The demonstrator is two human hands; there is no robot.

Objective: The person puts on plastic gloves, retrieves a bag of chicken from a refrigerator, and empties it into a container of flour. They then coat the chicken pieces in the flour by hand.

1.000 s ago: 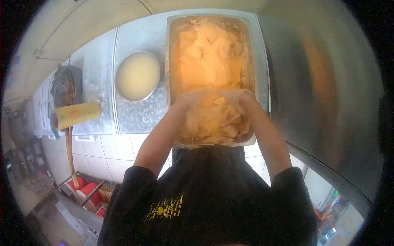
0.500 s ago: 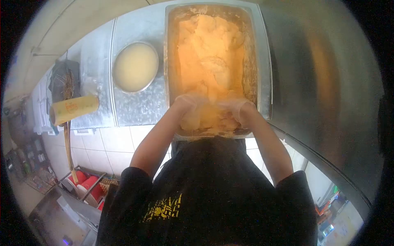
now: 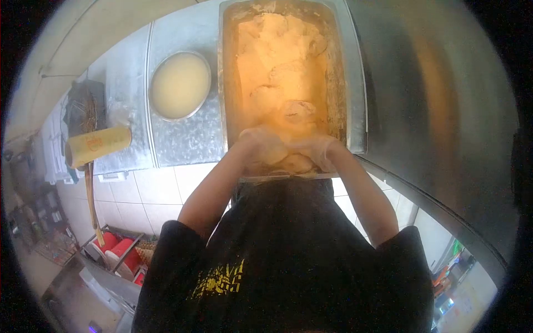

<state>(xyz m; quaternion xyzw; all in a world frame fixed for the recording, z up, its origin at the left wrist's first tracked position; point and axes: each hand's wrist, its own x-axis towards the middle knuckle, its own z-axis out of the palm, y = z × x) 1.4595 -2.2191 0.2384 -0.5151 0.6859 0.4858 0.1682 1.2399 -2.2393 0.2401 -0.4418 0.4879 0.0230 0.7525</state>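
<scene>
A deep metal tray (image 3: 226, 72) holds a heap of orange-tinted flour or breading (image 3: 277, 50). At its near end, my left hand (image 3: 260, 145) and my right hand (image 3: 321, 149) work down in the powder, both in thin clear gloves. Motion blur and powder obscure the fingers of both hands. Between and just below them lies a lumpy coated piece (image 3: 295, 163). Another coated piece (image 3: 298, 109) rests on the powder just beyond my hands. I cannot tell what either hand grips.
Left of the tray, a round metal bowl of pale yellowish contents (image 3: 180, 86) stands on the metal counter (image 3: 189, 141). Farther left are a yellow printed roll (image 3: 100, 146) and a wooden-handled tool (image 3: 90, 194). A dark metal surface (image 3: 400, 111) borders the right side.
Both hands stay at the tray's near end, and the powder between them has shifted. A coated piece now shows more clearly just beyond them. The view has moved slightly.
</scene>
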